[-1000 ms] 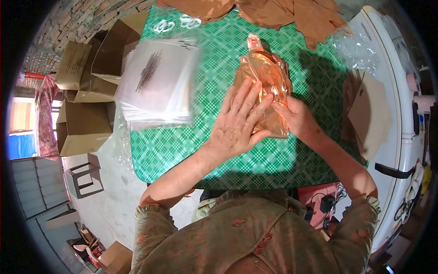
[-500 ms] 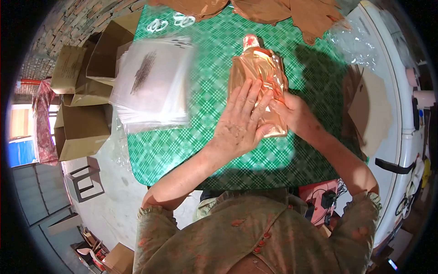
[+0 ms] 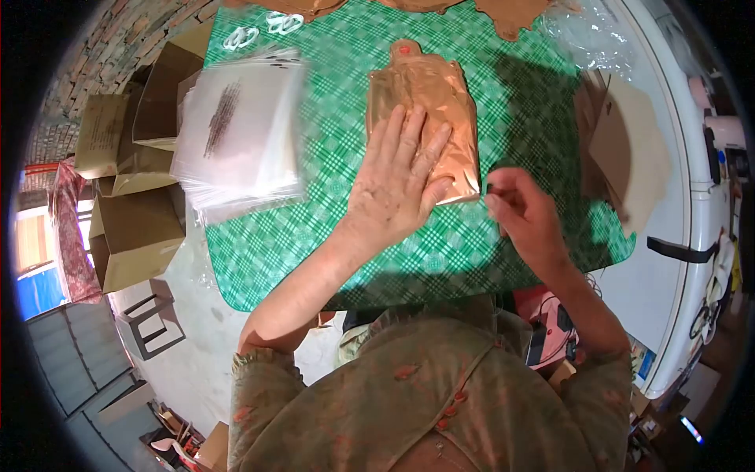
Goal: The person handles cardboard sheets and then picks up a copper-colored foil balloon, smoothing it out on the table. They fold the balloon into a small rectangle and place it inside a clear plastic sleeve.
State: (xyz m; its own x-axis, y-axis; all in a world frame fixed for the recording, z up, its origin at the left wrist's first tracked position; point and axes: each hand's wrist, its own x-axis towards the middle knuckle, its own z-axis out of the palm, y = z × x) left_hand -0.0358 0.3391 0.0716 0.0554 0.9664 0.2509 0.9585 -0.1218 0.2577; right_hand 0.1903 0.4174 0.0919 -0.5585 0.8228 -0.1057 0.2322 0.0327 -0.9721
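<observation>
A copper-coloured, shiny foil packet point(image 3: 444, 94) lies flat on the green checked tablecloth point(image 3: 338, 157), its narrow tab with a red spot at the far end. Across its left and middle part rests my left hand point(image 3: 397, 177), palm down with the fingers spread. Beside the packet's near right corner is my right hand point(image 3: 525, 211), its fingers curled and the thumb and forefinger a little apart, with nothing visible between them.
Clear plastic bags point(image 3: 244, 130) are stacked on the left. White rings point(image 3: 241, 38) lie beyond them. More brown foil pieces point(image 3: 511, 16) line the far edge, near crumpled clear plastic point(image 3: 590, 39). Open cardboard boxes point(image 3: 138, 228) stand at the left.
My right hand has come off the packet and moved to its near right corner. The packet looks flatter and smoother. The whole view has shifted slightly.
</observation>
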